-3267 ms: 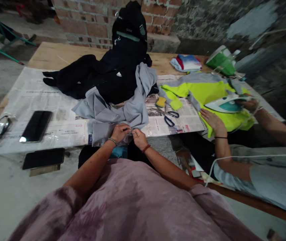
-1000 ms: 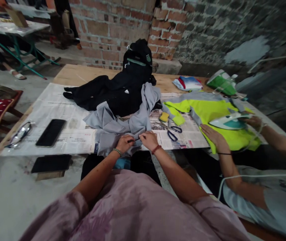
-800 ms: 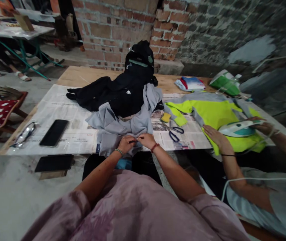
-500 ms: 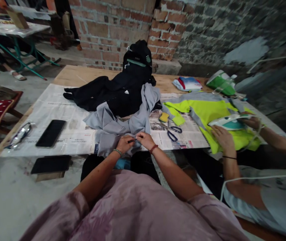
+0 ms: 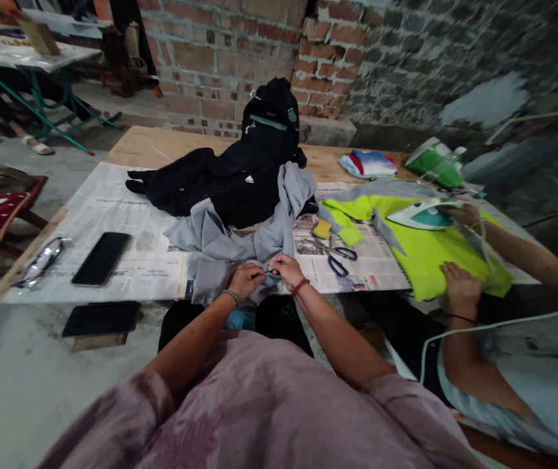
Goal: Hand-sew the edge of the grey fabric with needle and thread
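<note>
A grey garment (image 5: 225,244) lies crumpled at the table's front edge, its upper folds resting against black clothing (image 5: 225,185). My left hand (image 5: 246,281) is closed on the garment's near edge, fingertips pinched together. Just to its right, my right hand (image 5: 286,270) pinches the same cloth between thumb and finger. A small dark bit shows between the two hands, too small to name. Scissors (image 5: 340,259) with dark blue handles lie to the right of my hands, beside a yellow sponge-like piece (image 5: 321,228).
At right a co-worker's hand holds an iron (image 5: 423,215) on a yellow-green garment (image 5: 425,254); a white cord (image 5: 494,324) crosses their arm. A black backpack (image 5: 272,114) stands behind. At left lie a phone (image 5: 102,258) and glasses (image 5: 44,260). Newspaper (image 5: 146,277) covers the tabletop.
My right hand has shifted slightly right, widening the gap between my hands. The co-worker's iron has moved left and away, and their free hand has slid toward the near right.
</note>
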### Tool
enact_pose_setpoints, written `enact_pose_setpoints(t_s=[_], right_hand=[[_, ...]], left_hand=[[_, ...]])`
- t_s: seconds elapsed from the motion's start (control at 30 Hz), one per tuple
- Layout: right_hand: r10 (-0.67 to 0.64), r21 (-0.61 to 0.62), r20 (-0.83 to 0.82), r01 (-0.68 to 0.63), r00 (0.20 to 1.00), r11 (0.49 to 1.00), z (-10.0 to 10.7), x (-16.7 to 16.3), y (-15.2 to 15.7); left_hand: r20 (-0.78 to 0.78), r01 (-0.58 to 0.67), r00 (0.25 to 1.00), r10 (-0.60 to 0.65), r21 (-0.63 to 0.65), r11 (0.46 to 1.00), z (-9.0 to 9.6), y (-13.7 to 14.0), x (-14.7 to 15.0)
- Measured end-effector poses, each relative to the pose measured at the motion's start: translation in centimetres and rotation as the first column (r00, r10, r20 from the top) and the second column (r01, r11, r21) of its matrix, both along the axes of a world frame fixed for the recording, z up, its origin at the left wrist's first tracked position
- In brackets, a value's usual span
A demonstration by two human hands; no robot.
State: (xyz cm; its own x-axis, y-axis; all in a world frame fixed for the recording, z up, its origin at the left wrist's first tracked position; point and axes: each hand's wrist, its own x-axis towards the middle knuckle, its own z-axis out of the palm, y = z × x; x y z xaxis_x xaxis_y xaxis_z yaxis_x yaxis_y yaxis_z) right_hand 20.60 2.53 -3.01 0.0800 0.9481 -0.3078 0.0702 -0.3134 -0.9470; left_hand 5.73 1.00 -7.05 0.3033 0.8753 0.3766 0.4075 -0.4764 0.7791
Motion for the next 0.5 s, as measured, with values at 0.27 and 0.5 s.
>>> enact_pose_setpoints(t_s=[0.27, 0.5], right_hand=[[0.036, 0.066, 0.141, -0.045, 0.989, 0.997, -0.7, 0.1, 0.2], [0.03, 0.178, 0.333, -0.095, 0.942, 0.979, -1.4, -0.7, -0.6]], left_hand=[[-0.039, -0.015, 0.999, 0.014, -0.029, 0.999, 0.0, -0.1, 0.0], [-0.07, -0.008, 0.998, 0.008, -0.009, 1.0, 0.0, 0.0, -0.1]])
